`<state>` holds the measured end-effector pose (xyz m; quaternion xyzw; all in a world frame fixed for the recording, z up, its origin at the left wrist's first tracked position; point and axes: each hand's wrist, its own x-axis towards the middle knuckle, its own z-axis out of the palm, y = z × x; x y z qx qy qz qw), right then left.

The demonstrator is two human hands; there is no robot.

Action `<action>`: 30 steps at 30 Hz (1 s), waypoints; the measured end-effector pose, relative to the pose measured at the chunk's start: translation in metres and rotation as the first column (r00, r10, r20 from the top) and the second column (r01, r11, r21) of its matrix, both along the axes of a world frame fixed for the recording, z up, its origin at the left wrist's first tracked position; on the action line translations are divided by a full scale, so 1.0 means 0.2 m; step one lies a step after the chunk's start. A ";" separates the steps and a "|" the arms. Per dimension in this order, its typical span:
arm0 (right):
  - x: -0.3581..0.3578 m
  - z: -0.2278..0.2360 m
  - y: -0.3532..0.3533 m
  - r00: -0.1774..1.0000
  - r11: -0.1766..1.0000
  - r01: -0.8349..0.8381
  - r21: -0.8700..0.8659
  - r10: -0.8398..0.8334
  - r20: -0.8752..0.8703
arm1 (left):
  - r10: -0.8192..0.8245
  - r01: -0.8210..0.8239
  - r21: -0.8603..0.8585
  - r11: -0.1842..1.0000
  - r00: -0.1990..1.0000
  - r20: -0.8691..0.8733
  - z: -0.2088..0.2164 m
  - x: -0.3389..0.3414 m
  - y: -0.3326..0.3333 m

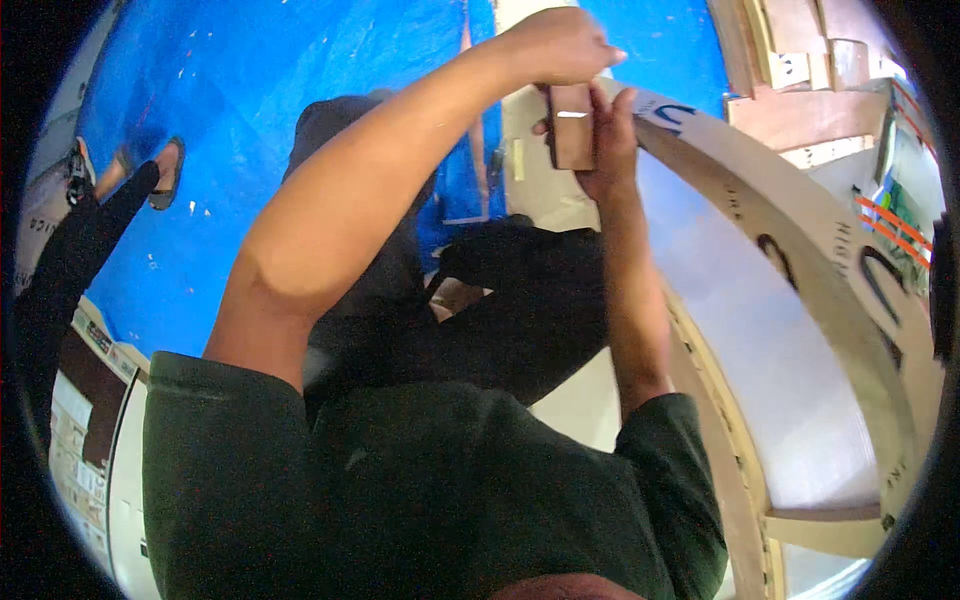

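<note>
Brown wood block [571, 127]: we clamp it w/ left hand [560, 45] on top, right hand [610, 140] cupping beneath, steadying it against curved plywood frame [800, 215].

head fisheye looks steeply down, close over raised forearms [340, 200]

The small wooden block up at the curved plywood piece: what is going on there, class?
A person in a dark green shirt holds a small brown wooden block with both hands at the top end of a large curved plywood frame. The left hand grips it from above; the right hand steadies it from the side. A blue tarp covers the floor, where another person's sandalled foot shows.
</note>
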<state>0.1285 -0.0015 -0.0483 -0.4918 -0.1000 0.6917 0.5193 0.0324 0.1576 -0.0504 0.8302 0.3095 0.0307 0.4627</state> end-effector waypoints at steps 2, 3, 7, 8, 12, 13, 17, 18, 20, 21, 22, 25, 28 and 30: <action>0.01 -0.04 -0.04 0.999 1.000 0.003 0.016 -0.002 -0.052 | -0.217 0.250 0.206 0.946 0.961 -0.170 0.04 0.08 -0.05; 0.01 -0.06 -0.04 0.999 1.000 0.003 0.024 -0.002 -0.038 | -0.201 0.222 0.202 0.954 0.973 -0.117 0.05 0.04 -0.06; -0.02 0.07 -0.09 0.967 0.973 0.226 -0.042 -0.219 0.131 | -0.188 0.141 0.222 0.965 0.960 0.207 0.38 -0.13 -0.20; -0.02 0.13 -0.13 0.965 0.978 0.208 -0.036 -0.199 0.168 | -0.175 0.110 0.217 0.970 0.936 0.304 0.48 -0.15 -0.26; -0.07 0.29 -0.28 0.974 0.986 0.095 0.136 -0.120 0.190 | -0.026 0.026 -0.008 1.000 0.997 0.078 0.60 -0.13 -0.26; -0.11 0.31 -0.29 0.969 0.979 0.109 0.170 -0.143 0.202 | -0.027 0.022 0.041 0.999 0.989 0.147 0.57 -0.15 -0.23; -0.20 0.41 -0.39 0.975 0.948 0.152 0.279 -0.190 0.115 | -0.272 0.278 0.038 0.960 0.891 0.364 0.55 -0.32 -0.17; -0.22 0.43 -0.42 0.969 0.935 0.188 0.300 -0.227 0.101 | -0.290 0.299 0.039 0.953 0.872 0.396 0.57 -0.33 -0.24; -0.27 0.46 -0.46 0.960 0.907 0.236 0.348 -0.273 0.061 | -0.304 0.319 0.044 0.947 0.842 0.446 0.68 -0.41 -0.42; -0.31 0.47 -0.48 0.951 0.893 0.278 0.354 -0.308 0.029 | -0.307 0.311 0.067 0.948 0.839 0.450 0.72 -0.44 -0.48; -0.35 0.48 -0.50 0.944 0.883 0.309 0.354 -0.331 0.002 | -0.296 0.292 0.083 0.953 0.837 0.461 0.75 -0.47 -0.54; -0.45 0.59 -0.56 0.919 0.857 0.377 0.352 -0.394 -0.024 | -0.350 0.271 0.232 0.934 0.829 0.437 0.71 -0.53 -0.63; -0.51 0.62 -0.63 0.908 0.845 0.383 0.372 -0.419 0.016 | -0.284 0.211 0.199 0.957 0.814 0.507 0.69 -0.56 -0.74; -0.54 0.62 -0.67 0.901 0.849 0.370 0.377 -0.427 0.077 | -0.269 0.197 0.191 0.962 0.816 0.511 0.71 -0.56 -0.79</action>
